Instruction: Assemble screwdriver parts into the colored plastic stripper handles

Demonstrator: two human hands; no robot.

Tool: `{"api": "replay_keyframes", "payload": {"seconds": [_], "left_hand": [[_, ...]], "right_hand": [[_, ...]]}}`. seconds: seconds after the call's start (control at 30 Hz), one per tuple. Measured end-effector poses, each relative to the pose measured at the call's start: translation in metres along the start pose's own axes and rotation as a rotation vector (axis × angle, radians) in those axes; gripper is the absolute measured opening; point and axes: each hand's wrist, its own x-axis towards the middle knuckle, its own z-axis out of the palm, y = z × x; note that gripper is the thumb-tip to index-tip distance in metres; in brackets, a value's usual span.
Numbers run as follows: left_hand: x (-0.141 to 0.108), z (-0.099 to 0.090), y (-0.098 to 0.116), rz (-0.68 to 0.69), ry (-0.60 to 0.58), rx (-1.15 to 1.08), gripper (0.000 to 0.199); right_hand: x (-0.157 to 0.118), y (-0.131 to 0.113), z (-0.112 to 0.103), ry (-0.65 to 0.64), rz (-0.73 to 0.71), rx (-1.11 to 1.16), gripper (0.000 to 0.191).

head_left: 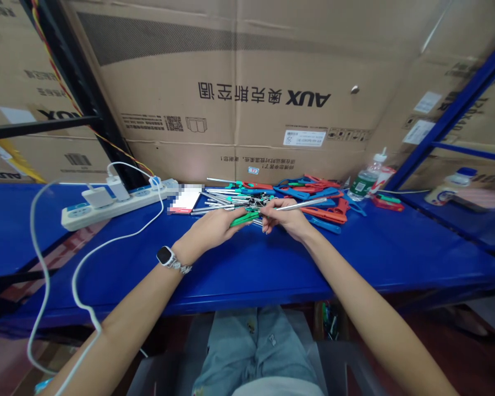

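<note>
Light-blue trousers (249, 346) at the blue tabletop's (247, 269) near edge, left hand (211, 229) curled round a green handle (244, 219) over the tabletop, right hand (289, 219) pinching a silver rod (303, 205) above it, red and blue handles (325, 214) piled toward its rear.

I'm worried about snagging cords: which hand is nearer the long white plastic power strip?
Left. The left hand is right of the power strip; the right hand is farther to the right.
</note>
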Motion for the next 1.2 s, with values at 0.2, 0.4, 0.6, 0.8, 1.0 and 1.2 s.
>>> {"api": "replay_keyframes", "payload": {"seconds": [0.2, 0.4, 0.6, 0.8, 1.0, 1.2], "left_hand": [[0.0, -0.002, 0.0, 0.047, 0.015, -0.049, 0.029], [0.0, -0.001, 0.005, 0.005, -0.009, 0.011, 0.028], [0.002, 0.003, 0.007, -0.014, 0.003, 0.015, 0.03], [0.002, 0.003, 0.004, -0.034, 0.023, 0.02, 0.03], [0.0, 0.0, 0.002, -0.071, 0.043, 0.07, 0.03], [0.0, 0.0, 0.003, -0.108, 0.003, 0.18, 0.027]], "right_hand": [[0.0, -0.001, 0.0, 0.008, 0.003, -0.015, 0.051], [0.001, 0.003, 0.011, 0.199, -0.031, -0.14, 0.06], [0.005, 0.011, 0.027, 0.354, -0.109, 0.019, 0.063], [0.001, 0.005, 0.026, 0.305, -0.112, 0.169, 0.061], [-0.002, 0.005, 0.021, 0.326, -0.164, 0.064, 0.051], [0.003, 0.014, 0.023, 0.346, -0.107, 0.068, 0.05]]}}
